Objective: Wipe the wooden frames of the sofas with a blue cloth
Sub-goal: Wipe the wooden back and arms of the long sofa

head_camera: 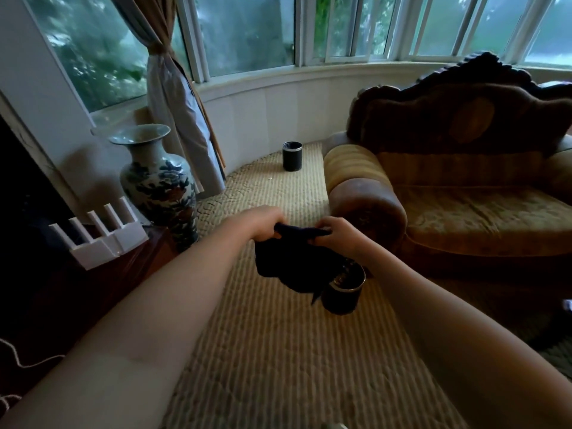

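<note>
- Right now, the sofa [464, 187] fills the right half of the frame: yellow-brown upholstery, a rolled armrest facing me, and a dark carved wooden frame [483, 69] cresting the backrest at the upper right.
- Under it all, the ribbed beige carpet [263, 335] runs from the bottom centre up to the curved window wall.
- Smaller again, a blue-and-white floor vase [158, 181] stands at the left, beside a tied curtain [173, 103].
- Next, the blue cloth [278, 258] hangs at frame centre, stretched along its top edge between both hands, well apart from any sofa wood; it looks very dark in this light.
- My left hand [263, 224] is clenched round the cloth's left corner, and my right hand [334, 233] pinches the opposite corner.
- Below the cloth's drooping tail sits a dark cylindrical bin [343, 289]; a second such bin [292, 156] stands further back, near the armrest.
- My read: I'm at the preparing step, spreading or folding the cloth, with no wiping begun on this sofa.
- The next move, I judge, calls for bunching the cloth into one hand and reaching right and upward to the carved crest, or low to the wood below the armrest.
</note>
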The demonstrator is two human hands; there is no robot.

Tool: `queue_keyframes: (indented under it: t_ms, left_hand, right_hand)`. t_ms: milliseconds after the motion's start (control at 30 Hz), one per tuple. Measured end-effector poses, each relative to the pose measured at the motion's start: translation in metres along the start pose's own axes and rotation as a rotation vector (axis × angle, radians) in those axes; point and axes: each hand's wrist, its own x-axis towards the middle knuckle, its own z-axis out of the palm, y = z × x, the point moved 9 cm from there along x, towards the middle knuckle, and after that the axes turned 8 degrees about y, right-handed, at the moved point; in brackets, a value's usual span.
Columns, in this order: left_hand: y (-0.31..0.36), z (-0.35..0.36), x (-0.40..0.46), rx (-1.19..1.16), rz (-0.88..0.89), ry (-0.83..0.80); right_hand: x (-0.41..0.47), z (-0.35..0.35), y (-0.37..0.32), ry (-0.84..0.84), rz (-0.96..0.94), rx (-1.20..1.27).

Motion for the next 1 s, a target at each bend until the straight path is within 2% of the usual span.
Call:
queue_keyframes:
  t_ms: [133,267,467,533,633,733,800,900,1000]
  left_hand:
    - [-0.033,-0.003,0.034,-0.124,-0.025,0.026]
    - [-0.064,0.002,0.085,-0.424,-0.096,-0.048]
    - [-0.085,-0.025,0.192,-0.759,-0.242,-0.035]
    - [-0.089,-0.033,0.237,-0.799,-0.266,-0.032]
    - [-0.096,-0.047,0.301,-0.731,-0.275,-0.014]
    - [-0.105,-0.067,0.359,-0.606,-0.252,0.046]
    - [-0.111,-0.078,0.389,-0.544,-0.237,0.075]
    - [-0.118,-0.088,0.426,-0.501,-0.223,0.078]
    - [-0.122,-0.094,0.464,-0.464,-0.184,0.073]
  right_hand:
    - [0.054,0.003,0.004,0.002,-0.002,0.007]
    - [0.119,-0.005,0.018,0.207,0.025,-0.06]
    - [0.231,-0.032,0.045,0.433,0.123,0.034]
    - [0.268,-0.041,0.06,0.476,0.198,0.087]
    - [0.314,-0.057,0.078,0.517,0.311,0.193]
    - [0.357,-0.08,0.086,0.622,0.27,0.246]
    - [0.389,-0.083,0.09,0.569,0.252,0.286]
    - [0.432,-0.06,0.092,0.336,0.273,0.474]
    - [0.467,-0.04,0.097,0.209,0.413,0.738]
